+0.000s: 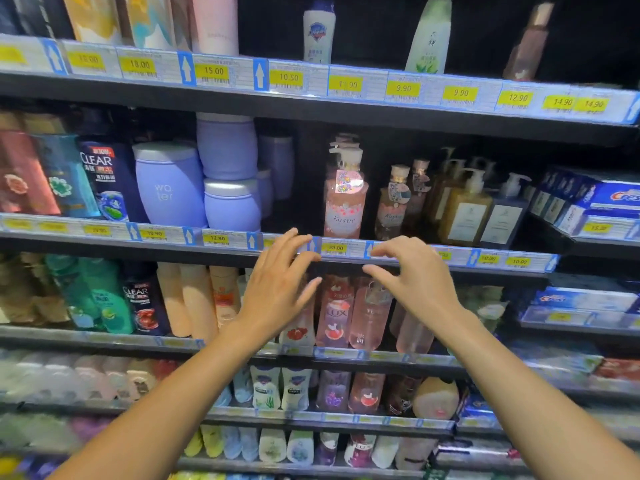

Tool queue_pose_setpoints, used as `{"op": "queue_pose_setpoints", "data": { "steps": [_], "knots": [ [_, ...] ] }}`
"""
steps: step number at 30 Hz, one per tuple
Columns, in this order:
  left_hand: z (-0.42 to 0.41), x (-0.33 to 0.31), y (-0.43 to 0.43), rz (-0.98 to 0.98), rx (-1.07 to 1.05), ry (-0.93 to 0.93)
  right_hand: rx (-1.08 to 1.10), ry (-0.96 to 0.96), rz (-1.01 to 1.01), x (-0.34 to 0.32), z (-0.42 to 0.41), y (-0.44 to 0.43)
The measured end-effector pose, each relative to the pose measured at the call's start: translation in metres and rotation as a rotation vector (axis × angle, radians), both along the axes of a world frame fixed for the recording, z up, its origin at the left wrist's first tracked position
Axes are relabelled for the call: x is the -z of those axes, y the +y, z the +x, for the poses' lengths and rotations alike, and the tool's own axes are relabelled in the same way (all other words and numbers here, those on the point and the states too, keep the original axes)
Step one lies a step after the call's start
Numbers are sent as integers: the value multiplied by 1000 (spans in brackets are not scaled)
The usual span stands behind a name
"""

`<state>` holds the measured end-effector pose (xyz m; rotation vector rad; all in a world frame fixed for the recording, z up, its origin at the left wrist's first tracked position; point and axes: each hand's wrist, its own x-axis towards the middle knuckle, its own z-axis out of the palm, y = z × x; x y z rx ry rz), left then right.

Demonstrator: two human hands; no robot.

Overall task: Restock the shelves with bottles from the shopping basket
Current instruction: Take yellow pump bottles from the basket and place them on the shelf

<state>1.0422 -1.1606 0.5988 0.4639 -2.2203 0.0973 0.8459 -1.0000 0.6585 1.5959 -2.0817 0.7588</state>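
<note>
Pink bottle (344,199): stands straight up on the middle shelf (156,234), pump on top (long way up).
Left hand (277,282): fingers spread, empty, just below the bottle.
Right hand (412,275): loosely bent, empty, below too.

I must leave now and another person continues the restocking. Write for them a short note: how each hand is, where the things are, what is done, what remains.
Left hand: open, holds nothing, fingers spread before the shelf edge.
Right hand: open, empty, beside it.
Done, it seems: pink pump bottle stands upright on that shelf, above both hands, touched by neither.
Basket: not in view.
To do: likely fetch the next bottle; how many remain, cannot tell.
</note>
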Motion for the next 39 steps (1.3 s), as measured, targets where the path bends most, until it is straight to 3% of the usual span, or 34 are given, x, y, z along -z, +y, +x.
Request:
{"op": "queue_pose_setpoints", "data": {
  "steps": [8, 19, 25, 30, 33, 39],
  "knots": [
    [65, 102, -4, 118, -56, -193, -147, -89, 236, 109, 55, -19],
    [173, 289, 26, 563, -198, -561, -172, -309, 881, 298, 118, -23],
    [215, 381, 56, 765, -213, -620, -146, -471, 1056, 379, 151, -16],
    [237, 451, 89, 937, -275, -665, -228, -548, 1115, 488, 160, 4],
    [249, 490, 104, 1025, -308, -688, -229, -528, 1307, 525, 170, 7],
    [260, 565, 122, 1174, -324, -768, -187, -569, 1422, 612, 179, 12]
  ]
}}
